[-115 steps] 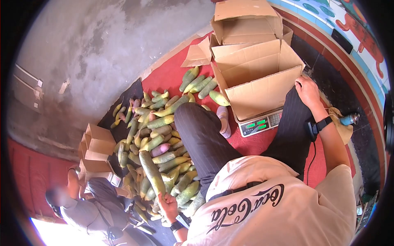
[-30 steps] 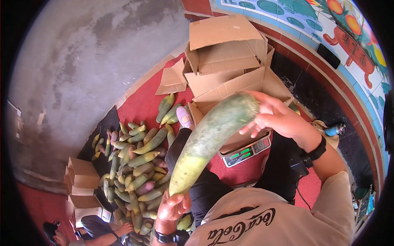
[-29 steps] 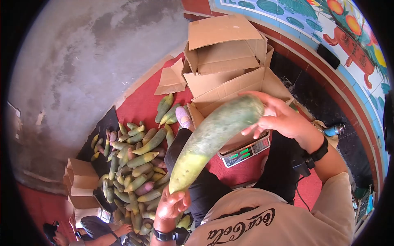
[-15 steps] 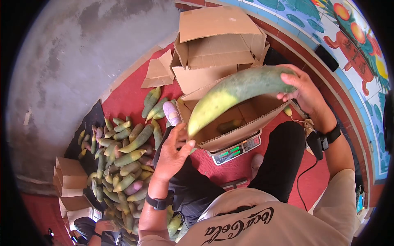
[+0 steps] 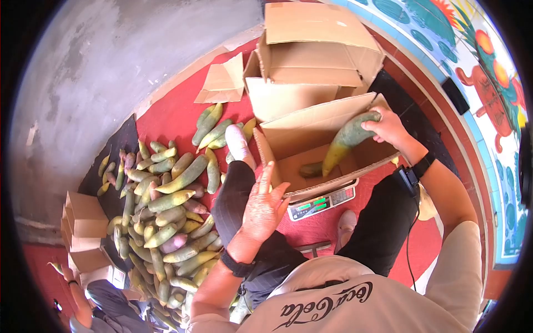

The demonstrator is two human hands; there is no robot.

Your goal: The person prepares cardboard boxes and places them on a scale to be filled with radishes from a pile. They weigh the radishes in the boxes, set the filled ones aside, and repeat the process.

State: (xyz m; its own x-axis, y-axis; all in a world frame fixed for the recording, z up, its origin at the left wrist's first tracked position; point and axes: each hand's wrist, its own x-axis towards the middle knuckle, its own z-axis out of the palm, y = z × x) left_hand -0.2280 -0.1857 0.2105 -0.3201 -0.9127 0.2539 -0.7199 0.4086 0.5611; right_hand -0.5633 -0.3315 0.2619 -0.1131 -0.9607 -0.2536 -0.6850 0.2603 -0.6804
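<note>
Right hand (image 5: 388,129) closed round the green upper end of a long gourd (image 5: 347,145); long axis slopes from that grip down-left into the open cardboard box (image 5: 294,125), yellow tip low over the box floor. Left hand (image 5: 265,204) empty, fingers spread, hovers by the box's near corner beside the scale (image 5: 322,202), the farther hand. Heap of gourds (image 5: 166,205) on the floor, left.

"What's underfoot?"
"A rough grey concrete floor (image 5: 111,50) in bright daylight, with a red mat (image 5: 172,119) on it and a black mat (image 5: 126,133) alongside."
"And on the right?"
"A colourfully painted wall (image 5: 477,66)."
</note>
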